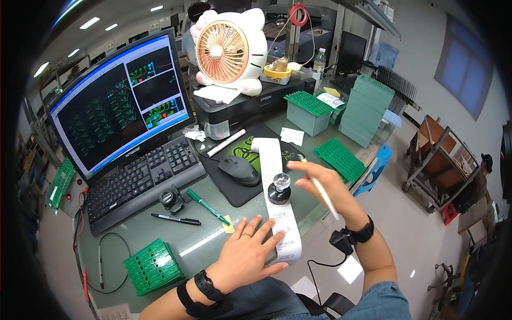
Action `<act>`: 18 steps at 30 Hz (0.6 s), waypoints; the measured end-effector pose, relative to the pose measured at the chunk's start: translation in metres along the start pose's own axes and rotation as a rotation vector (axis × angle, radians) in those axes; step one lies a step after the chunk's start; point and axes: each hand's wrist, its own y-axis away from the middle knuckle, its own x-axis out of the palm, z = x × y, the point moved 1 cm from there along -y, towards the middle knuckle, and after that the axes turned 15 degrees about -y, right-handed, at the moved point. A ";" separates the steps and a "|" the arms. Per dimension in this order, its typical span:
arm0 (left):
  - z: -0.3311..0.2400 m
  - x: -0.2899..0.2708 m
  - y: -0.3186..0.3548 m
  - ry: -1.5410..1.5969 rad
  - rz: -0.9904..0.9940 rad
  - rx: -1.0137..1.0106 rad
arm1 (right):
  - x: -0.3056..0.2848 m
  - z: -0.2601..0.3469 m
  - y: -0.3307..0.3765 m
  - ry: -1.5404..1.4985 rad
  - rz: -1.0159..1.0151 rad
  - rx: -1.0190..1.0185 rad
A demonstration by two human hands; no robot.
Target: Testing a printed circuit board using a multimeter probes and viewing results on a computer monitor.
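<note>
Left hand is lying flat with fingers spread, pressing down the lower end of a long white paper strip that is running from about 12 o'clock down to the bench edge nearest the person; it is gripping nothing, only pinning. Right hand, off at 2 o'clock from the left, is closing loosely around a slim white pen, its tip pointing down toward 5 o'clock and hovering clear of the paper. A black stamp with a clear knob is sitting on the strip between the two hands, weighing it down. At 11 o'clock of the stamp a black mouse is resting on a dark mat, and further left a keyboard is lying under a monitor. A green pen and a black pen are lying near the left hand at 10 o'clock, and a stack of green circuit boards is sitting at 9 o'clock. Judging by the layout, the strip's tail is hanging past the bench edge, so lifting the left palm could let it curl or slide off; a stray sweep of the right wrist could be knocking the stamp over.
</note>
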 end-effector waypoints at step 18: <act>-0.004 0.004 0.009 -0.041 -0.016 -0.014 | 0.022 -0.062 -0.101 0.058 0.079 0.025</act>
